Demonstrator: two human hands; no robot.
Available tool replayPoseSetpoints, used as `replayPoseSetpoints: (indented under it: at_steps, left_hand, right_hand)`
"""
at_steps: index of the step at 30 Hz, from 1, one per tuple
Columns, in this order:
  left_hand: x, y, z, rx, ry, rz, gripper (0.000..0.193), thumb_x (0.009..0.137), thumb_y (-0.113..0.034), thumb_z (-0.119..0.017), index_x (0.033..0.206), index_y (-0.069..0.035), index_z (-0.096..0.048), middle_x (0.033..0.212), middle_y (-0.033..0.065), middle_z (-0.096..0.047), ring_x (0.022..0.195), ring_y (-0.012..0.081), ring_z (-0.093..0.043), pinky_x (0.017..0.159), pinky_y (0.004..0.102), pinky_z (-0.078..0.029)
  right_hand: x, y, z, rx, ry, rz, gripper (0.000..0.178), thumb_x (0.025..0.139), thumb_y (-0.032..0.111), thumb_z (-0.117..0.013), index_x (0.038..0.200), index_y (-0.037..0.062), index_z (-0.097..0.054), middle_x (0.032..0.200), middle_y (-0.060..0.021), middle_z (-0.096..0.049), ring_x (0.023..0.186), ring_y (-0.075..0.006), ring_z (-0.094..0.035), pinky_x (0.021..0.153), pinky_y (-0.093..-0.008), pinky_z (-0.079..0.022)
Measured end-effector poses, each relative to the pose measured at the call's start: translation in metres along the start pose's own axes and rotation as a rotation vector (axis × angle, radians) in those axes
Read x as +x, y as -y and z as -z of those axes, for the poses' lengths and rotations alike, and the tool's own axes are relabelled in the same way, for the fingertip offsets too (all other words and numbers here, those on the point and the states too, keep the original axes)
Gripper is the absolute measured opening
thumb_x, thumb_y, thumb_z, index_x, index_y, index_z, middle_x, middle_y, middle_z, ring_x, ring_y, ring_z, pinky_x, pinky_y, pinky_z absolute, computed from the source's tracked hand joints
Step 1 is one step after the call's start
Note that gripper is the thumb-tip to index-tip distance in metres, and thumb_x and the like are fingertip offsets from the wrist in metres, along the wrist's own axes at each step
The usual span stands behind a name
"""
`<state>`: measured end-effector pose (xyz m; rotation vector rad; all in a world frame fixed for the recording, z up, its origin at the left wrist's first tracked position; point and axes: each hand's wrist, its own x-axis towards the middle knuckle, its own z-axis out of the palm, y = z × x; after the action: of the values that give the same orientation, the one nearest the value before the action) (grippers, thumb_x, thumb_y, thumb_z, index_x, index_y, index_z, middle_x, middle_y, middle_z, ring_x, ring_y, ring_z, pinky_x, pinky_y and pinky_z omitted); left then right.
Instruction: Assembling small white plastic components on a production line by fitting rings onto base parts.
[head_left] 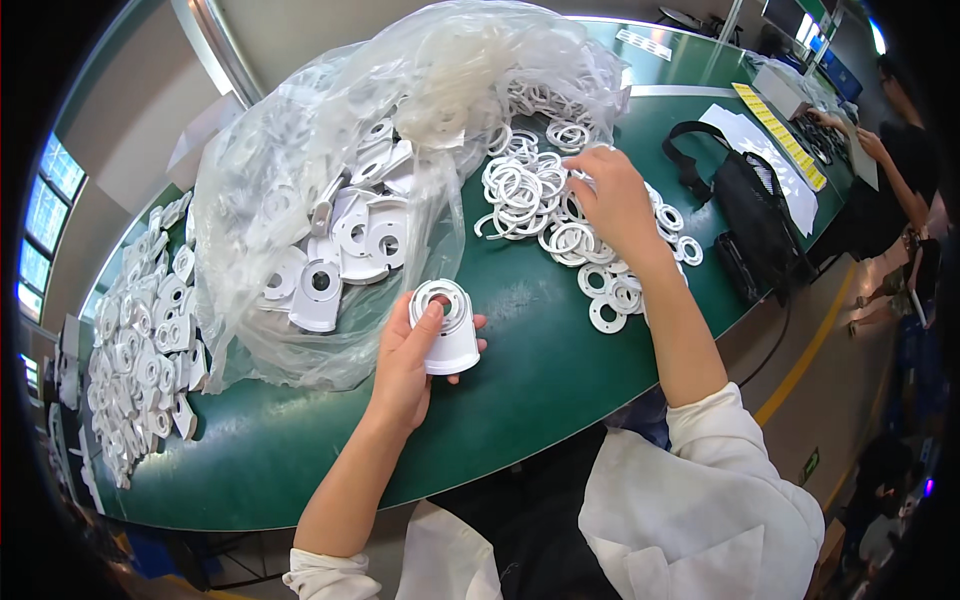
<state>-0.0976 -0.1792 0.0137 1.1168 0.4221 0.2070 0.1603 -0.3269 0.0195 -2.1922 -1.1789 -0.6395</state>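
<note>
My left hand (405, 365) is closed around a white plastic plate (450, 352) with a rounded top and a straight lower edge. A ring-shaped part with a round hole sits at its upper end, and my thumb lies over that hole. My right hand (615, 200) reaches into a loose pile of white plastic rings (520, 190). Its fingers are bent together at a ring, which they partly hide. Left of the pile, a large clear plastic bag (330, 120) lies open, with several similar white plates (318, 295) at its mouth.
Many more white parts (140, 350) are heaped along the green table's (520, 380) left side. A black bag (755, 215) with a strap lies to the right, by white sheets and a yellow strip (780, 135). Another person (905, 150) works at the far right.
</note>
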Motion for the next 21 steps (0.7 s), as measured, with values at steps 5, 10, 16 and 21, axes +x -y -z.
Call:
replayPoseSetpoints:
  at_steps: [5,10,16,21]
  left_hand:
    - [0.0,-0.001,0.003,-0.185,0.092,0.102,0.031,0.099,-0.028,-0.049,0.121,-0.007,-0.046,0.106,0.0164,-0.066,0.082,0.0205,-0.069,0.048,0.024,-0.046]
    - [-0.001,0.001,0.0,-0.109,0.126,0.061,0.033,0.099,-0.026,-0.049,0.124,-0.005,-0.043,0.112,0.0166,-0.064,0.086,0.0223,-0.068,0.051,0.0248,-0.047]
    - [0.0,0.001,-0.002,-0.028,0.095,0.042,0.034,0.099,-0.022,-0.049,0.127,-0.005,-0.041,0.114,0.0157,-0.064,0.089,0.022,-0.068,0.055,0.0241,-0.048]
    - [0.001,0.003,0.001,-0.065,0.025,0.028,0.037,0.096,-0.015,-0.051,0.13,-0.005,-0.04,0.116,0.0141,-0.063,0.095,0.0222,-0.067,0.061,0.0243,-0.051]
  right_hand:
    - [-0.006,-0.005,-0.001,-0.046,0.255,-0.227,0.017,0.078,0.016,-0.07,0.094,0.0077,-0.071,0.091,-0.0111,-0.063,0.085,-0.029,-0.061,0.076,-0.0387,-0.048]
    - [0.006,-0.003,0.006,0.191,0.027,-0.3,0.018,0.076,0.02,-0.074,0.088,0.0068,-0.071,0.081,-0.0068,-0.062,0.069,-0.0188,-0.058,0.066,-0.033,-0.046]
    - [0.014,0.005,0.011,1.116,-0.125,-0.531,0.018,0.087,0.014,-0.069,0.099,0.0004,-0.067,0.086,-0.0043,-0.068,0.064,-0.0052,-0.056,0.059,-0.0198,-0.047]
    - [0.005,0.048,0.001,1.269,0.2,-0.559,0.022,0.092,0.015,-0.063,0.107,-0.0012,-0.065,0.092,-0.0058,-0.069,0.073,-0.007,-0.061,0.069,-0.0207,-0.052]
